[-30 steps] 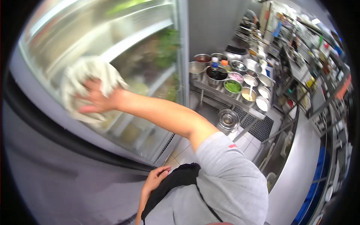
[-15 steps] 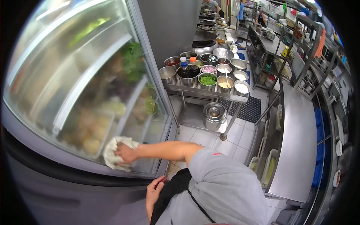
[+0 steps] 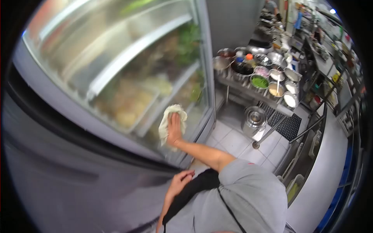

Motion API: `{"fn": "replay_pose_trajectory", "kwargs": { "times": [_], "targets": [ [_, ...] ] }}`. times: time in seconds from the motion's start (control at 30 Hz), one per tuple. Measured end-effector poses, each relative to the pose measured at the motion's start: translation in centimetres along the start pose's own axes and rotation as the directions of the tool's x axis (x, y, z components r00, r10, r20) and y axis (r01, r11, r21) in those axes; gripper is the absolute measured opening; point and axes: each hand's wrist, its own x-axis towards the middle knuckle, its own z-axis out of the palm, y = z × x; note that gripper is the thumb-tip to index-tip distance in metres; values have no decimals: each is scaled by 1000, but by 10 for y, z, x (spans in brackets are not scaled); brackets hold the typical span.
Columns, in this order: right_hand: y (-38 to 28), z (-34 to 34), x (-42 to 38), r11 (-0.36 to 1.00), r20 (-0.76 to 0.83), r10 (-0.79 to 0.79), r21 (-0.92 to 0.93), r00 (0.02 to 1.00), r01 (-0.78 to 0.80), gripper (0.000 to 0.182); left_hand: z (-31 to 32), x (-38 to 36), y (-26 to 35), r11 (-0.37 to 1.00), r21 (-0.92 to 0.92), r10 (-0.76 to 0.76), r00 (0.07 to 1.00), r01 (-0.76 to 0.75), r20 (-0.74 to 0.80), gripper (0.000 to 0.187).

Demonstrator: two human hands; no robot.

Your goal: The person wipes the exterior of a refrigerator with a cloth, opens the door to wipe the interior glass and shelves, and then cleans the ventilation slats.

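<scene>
My right hand (image 3: 175, 127) presses a crumpled white cloth (image 3: 167, 121) flat against the glass door (image 3: 128, 73) of a display fridge, low and near the door's right edge. The fingers point up the glass and the cloth bunches out to the left of them. Behind the glass are shelves with trays of pale food and green leaves. My left hand (image 3: 179, 181) lies against the black apron (image 3: 198, 184) at my waist with its fingers bent. Whether it grips the apron cannot be told.
A dark lower fridge panel (image 3: 66, 182) fills the left. To the right a steel rack (image 3: 268, 99) carries several bowls of sauces and chopped greens, with a lidded pot (image 3: 254, 118) beneath. White floor tiles (image 3: 233, 139), a black mat (image 3: 289, 126) and a long steel counter (image 3: 330, 171) follow.
My right hand with the cloth went from high on the left of the glass down to its bottom edge, then right and slightly up. My left hand stays at the apron.
</scene>
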Motion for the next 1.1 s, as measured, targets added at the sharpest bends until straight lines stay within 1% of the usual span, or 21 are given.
{"fn": "replay_pose_trajectory", "kwargs": {
  "times": [0.03,0.1,0.2,0.27,0.3,0.4,0.47,0.5,0.53,0.57,0.6,0.63,0.67,0.7,0.73,0.8,0.87,0.9,1.0,1.07,1.1],
  "targets": [
    [9,-4,-3,967,120,-36,-247,992,65,87,1,1,0,998,-45,-40,999,40,8,34],
    [-4,1,47,963,137,18,-270,990,20,86,4,2,3,993,-90,-78,997,79,12,33],
    [-64,-33,184,947,-113,-286,-181,951,264,85,7,2,4,986,-116,-118,993,121,26,34],
    [-95,-72,271,908,-165,-387,-241,907,343,81,9,2,13,975,-133,-178,984,178,11,34],
    [-93,-88,298,878,-170,-432,-305,885,370,79,9,3,12,971,-148,-189,982,188,4,34],
    [-35,-89,316,865,-377,-457,-399,806,304,59,9,1,9,958,-180,-231,972,222,-32,35],
    [37,-70,268,977,-400,-108,-214,910,22,69,12,5,12,954,-185,-252,965,235,-77,36],
    [109,-42,232,855,-428,-73,-492,901,-164,63,12,9,13,956,-190,-242,966,222,-87,36],
    [128,-38,211,866,-494,272,-248,826,-434,62,11,15,12,959,-193,-230,968,208,-97,36],
    [129,-40,170,744,-459,597,11,658,-668,60,12,20,12,959,-196,-227,968,204,-103,37],
    [129,-40,127,503,-332,847,245,416,-829,60,13,27,14,952,-209,-248,963,223,-102,37],
    [144,-31,98,176,-126,983,421,134,-890,59,14,34,14,946,-214,-269,957,242,-108,36],
    [198,10,82,275,-281,928,79,243,-958,62,14,44,12,941,-216,-287,951,259,-110,36],
    [200,13,90,325,-311,899,7,307,-946,63,17,50,13,932,-224,-314,943,283,-112,36],
    [188,5,115,430,-354,840,-28,411,-903,63,20,53,16,931,-207,-326,939,300,-106,36],
    [159,-30,188,678,-426,599,-182,678,-713,64,22,72,22,932,-169,-338,937,321,-88,35],
    [128,-82,252,788,-426,366,-332,828,-519,65,25,82,20,930,-131,-356,931,344,-84,35],
    [125,-101,274,818,-424,278,-367,862,-444,65,27,87,20,928,-115,-363,928,353,-83,35],
    [167,-126,287,914,-496,99,-297,863,-276,64,36,99,25,918,-92,-395,911,386,-116,34],
    [253,-88,241,893,-610,432,187,665,-409,59,39,104,17,918,-48,-398,911,395,-110,33],
    [299,-65,192,810,-540,508,34,671,-586,58,39,110,14,921,-18,-388,916,388,-104,33]
  ]
}}
